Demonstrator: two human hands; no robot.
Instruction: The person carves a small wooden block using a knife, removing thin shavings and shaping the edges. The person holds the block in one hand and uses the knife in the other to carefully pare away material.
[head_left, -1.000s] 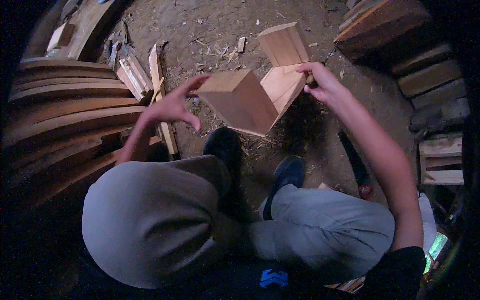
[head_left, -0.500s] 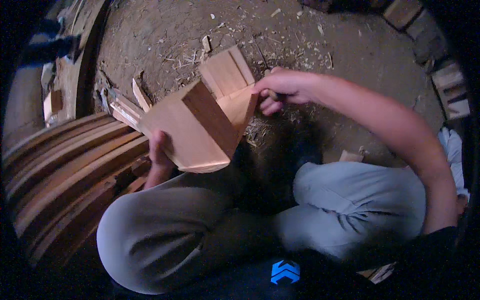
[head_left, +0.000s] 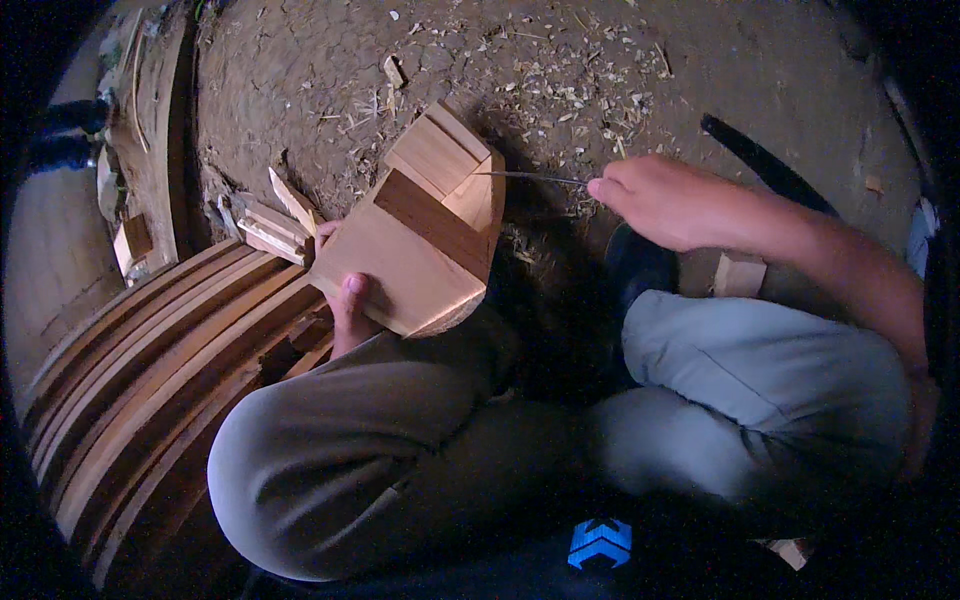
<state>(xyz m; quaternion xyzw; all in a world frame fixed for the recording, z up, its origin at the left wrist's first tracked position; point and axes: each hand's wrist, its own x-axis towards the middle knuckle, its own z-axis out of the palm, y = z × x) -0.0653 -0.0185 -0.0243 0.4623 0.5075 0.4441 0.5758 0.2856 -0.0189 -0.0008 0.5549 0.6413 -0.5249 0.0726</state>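
Observation:
My left hand point(head_left: 347, 297) grips the near edge of an open wooden box point(head_left: 415, 240) made of joined boards, held tilted above my left knee. My right hand point(head_left: 650, 197) sits to the right of the box and pinches a thin metal rod point(head_left: 530, 178) whose tip reaches the box's upper right side. The rod lies nearly level. My thumb shows on the box's flat face; the other left fingers are hidden behind it.
A stack of long curved wooden planks point(head_left: 140, 370) lies at my left. Small wood offcuts point(head_left: 268, 222) lie beside the box, and another block point(head_left: 738, 274) rests by my right knee. Wood chips cover the dirt floor point(head_left: 560, 70). A dark curved strip point(head_left: 760, 160) lies at the right.
The box has dropped lower and turned, with its open side now facing up. My right hand has let go of the box and moved right, now holding the thin rod.

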